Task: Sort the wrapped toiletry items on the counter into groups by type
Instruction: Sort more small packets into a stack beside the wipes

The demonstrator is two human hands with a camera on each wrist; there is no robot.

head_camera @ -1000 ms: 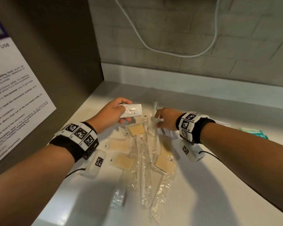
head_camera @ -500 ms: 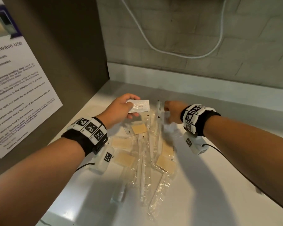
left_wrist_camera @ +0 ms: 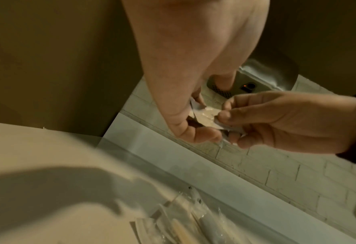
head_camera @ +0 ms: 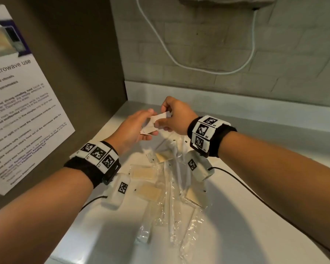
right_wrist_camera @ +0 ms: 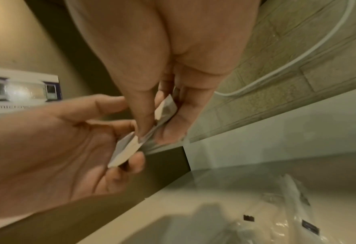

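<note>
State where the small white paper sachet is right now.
Head view: small white paper sachet is above the counter's far left corner, pinched between left hand and right hand.

both hands, left hand point(left_wrist_camera: 185, 92) and right hand point(left_wrist_camera: 287, 122), pinched a white sachet point(left_wrist_camera: 206, 118) above the counter point(left_wrist_camera: 54, 165) and clear-wrapped items point(left_wrist_camera: 193, 219).

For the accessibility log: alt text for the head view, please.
Both hands, left and right, hold small white packets above a pile of clear-wrapped items on a white counter. A microwave notice hangs left.
</note>
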